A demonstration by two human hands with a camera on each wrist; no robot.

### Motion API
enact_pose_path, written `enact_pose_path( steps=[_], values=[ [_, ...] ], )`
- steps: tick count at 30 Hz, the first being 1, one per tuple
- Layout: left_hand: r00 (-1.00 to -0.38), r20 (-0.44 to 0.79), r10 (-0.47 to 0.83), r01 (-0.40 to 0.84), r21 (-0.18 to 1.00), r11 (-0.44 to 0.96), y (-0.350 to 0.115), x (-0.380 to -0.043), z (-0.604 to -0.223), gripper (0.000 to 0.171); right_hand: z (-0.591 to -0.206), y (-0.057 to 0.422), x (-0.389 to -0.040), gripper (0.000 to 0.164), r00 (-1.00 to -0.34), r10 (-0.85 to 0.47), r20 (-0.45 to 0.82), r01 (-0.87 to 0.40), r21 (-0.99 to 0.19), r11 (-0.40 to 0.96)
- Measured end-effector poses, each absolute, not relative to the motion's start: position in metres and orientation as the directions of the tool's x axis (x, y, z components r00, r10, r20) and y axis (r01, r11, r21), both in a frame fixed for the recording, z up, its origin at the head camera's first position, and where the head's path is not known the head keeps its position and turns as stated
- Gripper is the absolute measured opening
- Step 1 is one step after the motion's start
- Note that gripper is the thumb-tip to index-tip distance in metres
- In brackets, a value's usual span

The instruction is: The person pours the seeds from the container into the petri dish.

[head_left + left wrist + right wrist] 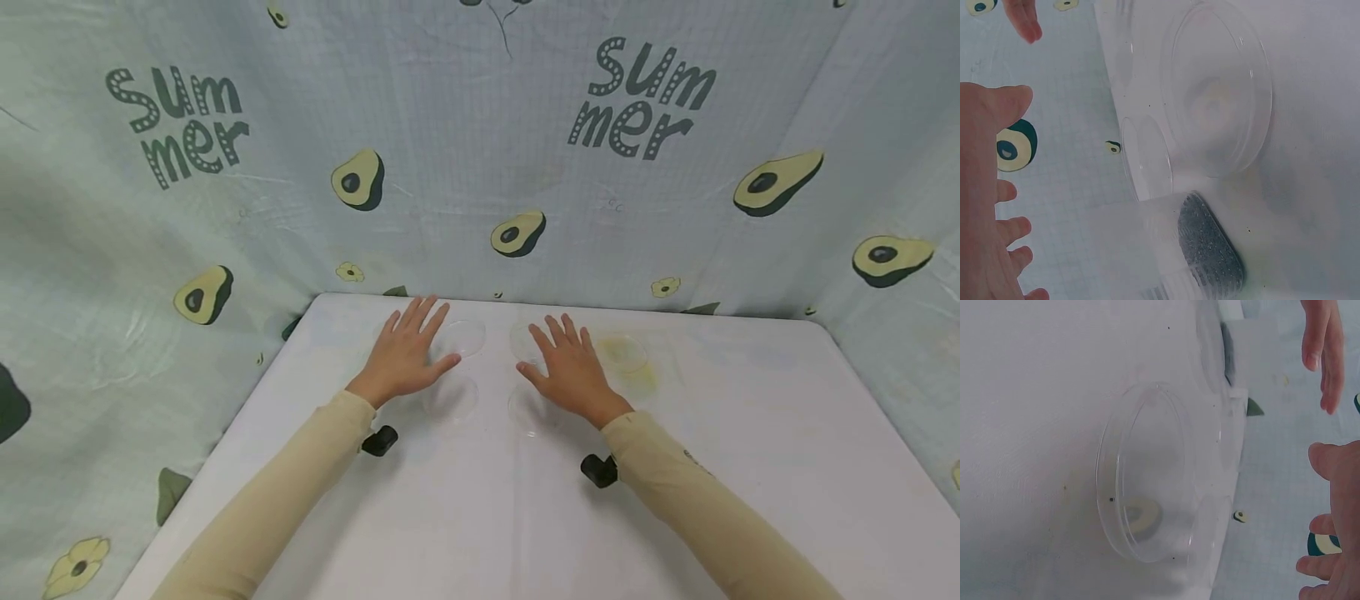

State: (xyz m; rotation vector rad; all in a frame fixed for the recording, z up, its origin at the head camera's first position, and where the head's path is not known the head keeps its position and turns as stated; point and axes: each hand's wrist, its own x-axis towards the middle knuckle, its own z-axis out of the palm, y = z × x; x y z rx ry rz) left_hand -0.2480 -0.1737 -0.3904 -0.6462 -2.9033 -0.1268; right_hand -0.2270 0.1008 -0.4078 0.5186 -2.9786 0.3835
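Observation:
My left hand (405,354) is held over the far part of the white table, fingers spread and holding nothing. The right hand (573,371) mirrors it, also spread and empty. Between and beneath them are several clear round shallow dishes, among them the near left dish (452,398), the far left dish (463,337) and the near right dish (534,412). In the left wrist view, a clear container (1210,250) with dark grains at its bottom stands beyond a dish (1260,94); the left hand mostly covers it in the head view. Another dish (1107,481) fills the right wrist view's middle.
Right of the right hand lies a see-through thing with pale yellow contents (639,375). A curtain (450,150) printed with avocados and lettering hangs behind the table (465,517) and at its sides. Black wrist cameras (380,441) sit under both sleeves.

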Motion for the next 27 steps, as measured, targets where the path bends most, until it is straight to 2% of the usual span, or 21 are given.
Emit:
enact_pose_path(
  steps=[19, 27],
  values=[
    [-0.902, 0.211, 0.376, 0.400, 0.088, 0.912, -0.195, -0.250, -0.399, 0.083, -0.413, 0.087, -0.234, 0.069, -0.938, -0.327, 0.115, -0.346, -0.244, 0.906],
    [-0.917, 0.183, 0.353, 0.378, 0.123, 0.918, -0.203, -0.248, -0.399, 0.083, -0.414, 0.081, -0.235, 0.070, -0.940, -0.325, 0.102, -0.341, -0.248, 0.907]
  ],
)
